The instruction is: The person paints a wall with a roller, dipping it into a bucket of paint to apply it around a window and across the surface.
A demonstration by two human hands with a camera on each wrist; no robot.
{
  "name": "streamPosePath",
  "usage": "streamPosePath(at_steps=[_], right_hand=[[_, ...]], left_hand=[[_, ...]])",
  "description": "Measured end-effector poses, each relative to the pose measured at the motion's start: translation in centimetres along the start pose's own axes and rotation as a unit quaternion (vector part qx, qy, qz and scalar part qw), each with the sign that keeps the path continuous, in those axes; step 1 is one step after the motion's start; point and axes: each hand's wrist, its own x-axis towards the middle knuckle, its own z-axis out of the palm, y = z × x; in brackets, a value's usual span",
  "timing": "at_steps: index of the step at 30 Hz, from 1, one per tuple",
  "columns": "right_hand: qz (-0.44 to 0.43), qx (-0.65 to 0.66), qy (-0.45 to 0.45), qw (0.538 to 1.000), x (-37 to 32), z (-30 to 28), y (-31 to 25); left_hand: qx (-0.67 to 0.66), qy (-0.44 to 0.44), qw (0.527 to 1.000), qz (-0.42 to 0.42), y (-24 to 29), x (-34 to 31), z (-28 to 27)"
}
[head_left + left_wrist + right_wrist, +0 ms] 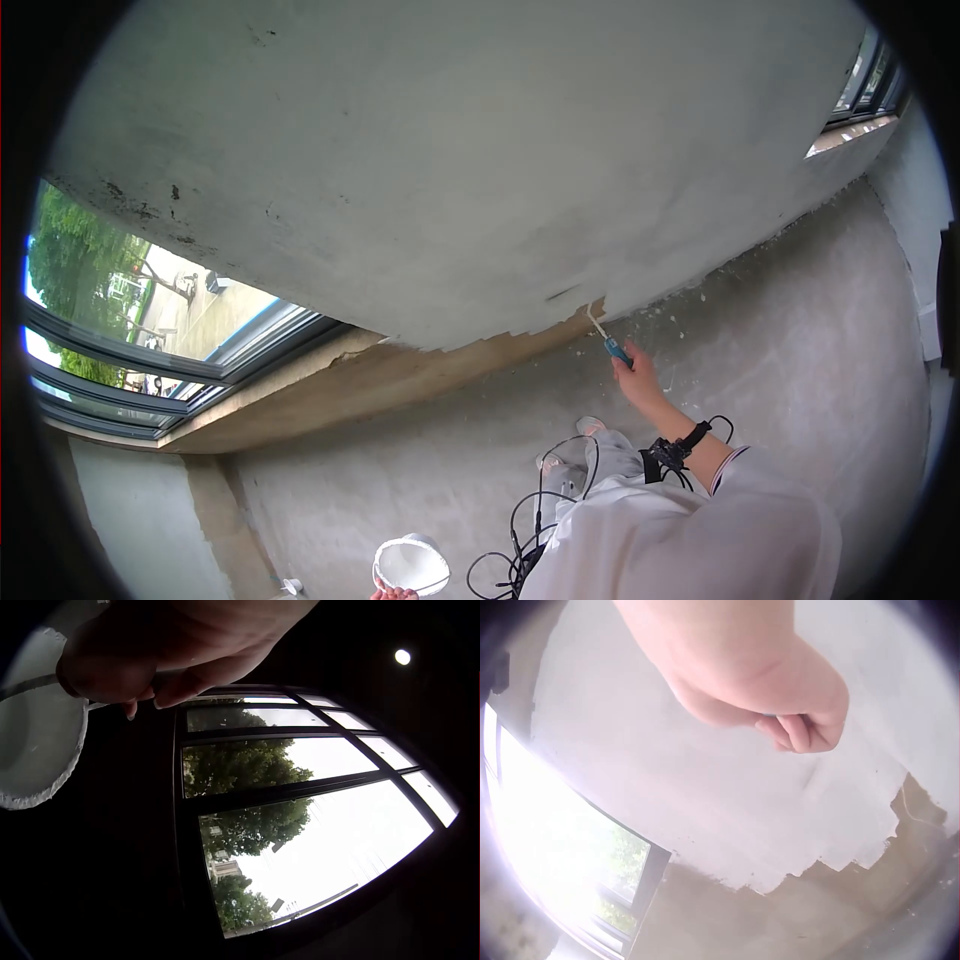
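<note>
We had the right hand point(637, 378) gripping a blue-handled tool point(619, 350), fingers curled round the handle, arm stretched out toward the lower part of the wall point(490, 190). The tool's pale head was at the right end of a bare brown strip point(470, 362), just below the whitish-grey coat; too small in the head view for us to call it brush or roller, or to confirm contact. From the right wrist we saw the same fist from behind, with only a sliver of blue inside it, and the coat's lower edge running jagged and stepped above the brown. The left hand point(393, 593) held a white bucket point(412, 562) by its near rim, fingers bent over it, mouth facing up, at the bottom of the head view, left of the person's body and well apart from the tool. The left wrist view was dark, but we could make out the bucket's rough, coated rim beside the fingers. Also in frame: a dark-framed window point(130, 350) at left with trees outside, grey floor point(780, 330) with white spatter near the wall, black cables point(515, 530) beside the person's legs.
</note>
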Motion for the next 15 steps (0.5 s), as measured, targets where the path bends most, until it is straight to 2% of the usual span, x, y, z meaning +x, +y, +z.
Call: streamPosePath(at_steps=[3, 5, 6, 7, 8, 10, 11, 15], right_hand=[[0.040, 0.044, 0.016, 0.998, -0.3, -1.1, -0.7], [0.080, 0.087, -0.053, 0.992, -0.5, -0.9, -0.5], [0.082, 0.087, -0.049, 0.992, -0.1, -0.5, 0.1], [0.048, 0.032, -0.046, 0.997, 0.5, 0.0, 1.1], [0.014, -0.025, -0.044, 0.999, 1.3, 0.6, 2.8], [0.016, -0.021, -0.041, 0.999, 2.7, 2.3, 7.8], [0.005, -0.014, -0.041, 0.999, 3.7, 3.3, 10.6], [0.049, -0.024, -0.015, 0.998, 8.3, 7.8, 21.3]], left_hand=[[-0.033, -0.049, 0.998, -0.022, -0.4, 0.6, 0.6], [-0.030, -0.064, 0.996, -0.055, -0.6, 2.2, 0.7], [-0.031, -0.076, 0.993, -0.088, -1.1, 3.3, 0.9], [-0.143, -0.013, 0.948, -0.285, -2.0, 6.4, 0.4], [-0.138, -0.018, 0.948, -0.287, -2.0, 6.4, 1.6], [0.015, -0.110, 0.990, -0.085, -1.6, 4.3, 3.3], [0.026, -0.112, 0.989, -0.090, -1.7, 4.0, 3.7], [-0.010, -0.042, 0.977, -0.211, -3.7, 4.3, 7.1]])
